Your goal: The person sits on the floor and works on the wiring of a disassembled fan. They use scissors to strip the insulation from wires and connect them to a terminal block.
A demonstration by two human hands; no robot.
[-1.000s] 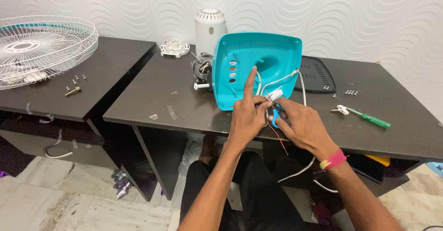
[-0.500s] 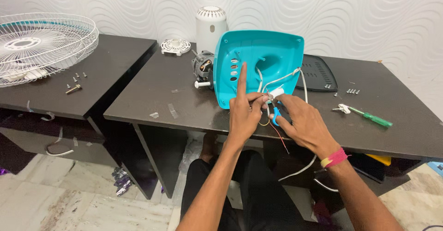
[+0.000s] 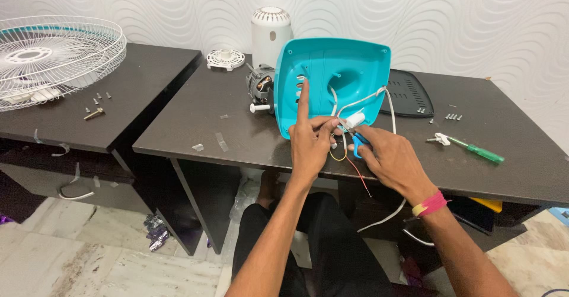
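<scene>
Right, head view, the only 1 I've got, looking down over both arms at a dark worktop [image 3: 237,125]. My left hand [image 3: 309,146] sits at the lower edge of the turquoise fan base shell [image 3: 332,80], which stands tilted on its edge near the front of the worktop, hollow side facing me. Index finger points straight up against the shell's inner face, while the thumb and other fingers curl in on the wires [image 3: 344,155] coming out of it, so that grip is pressed together on the wires. My right hand [image 3: 394,160] is just beside it, closed around a small blue-handled tool [image 3: 359,144], blades or tips aimed at a white connector block [image 3: 354,121]; I can't tell whether the tool's tips are closed on anything.

Handling, as I judge it: the shell is light, stiff moulded plastic, likely to skate on this smooth top, so brace it by the rim or the inner ribs. The wires are thin, soft and springy, easy to nick; best pinched close to the connector, not out at the loose red and yellow tails.

Around it: the bare motor [image 3: 261,86] touches the shell's left side, a white cylindrical cover [image 3: 271,33] stands behind, a small white round grille piece [image 3: 225,58] lies near the wall. Right side: a black vented plate [image 3: 412,95], loose screws [image 3: 453,117], a green-handled screwdriver [image 3: 477,150]. Far left, on the second worktop, a white wire fan guard [image 3: 56,57].
</scene>
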